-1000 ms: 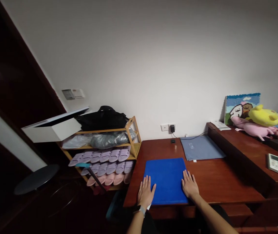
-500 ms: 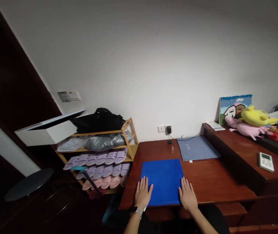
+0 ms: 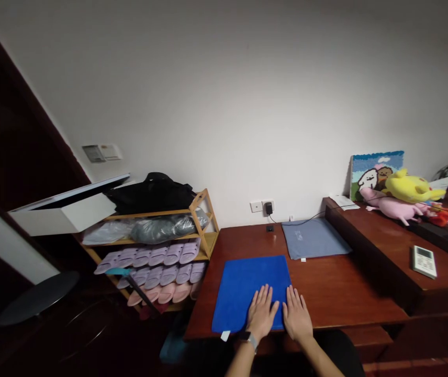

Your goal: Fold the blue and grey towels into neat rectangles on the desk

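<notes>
L hand [image 3: 261, 315] lies palm down on the blue cloth [image 3: 243, 285], R hand [image 3: 298, 318] along its right edge; both flat, nr each other but apart, gripping nothing. Step looks like smoothing; next move prob. calls for light, flat pressure. Cloth's spread out by the front edge of the tabletop [image 3: 334, 290], w/ a thin strip to L, more room R, up to the raised ledge [image 3: 384, 243]; grey-blue cloth [image 3: 316, 241] sits behind, to R.

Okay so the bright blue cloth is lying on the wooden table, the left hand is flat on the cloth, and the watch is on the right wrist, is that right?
Not quite: the head view shows the left hand wearing the watch, not the right. That hand does lie flat on the blue cloth on the wooden table.
</notes>
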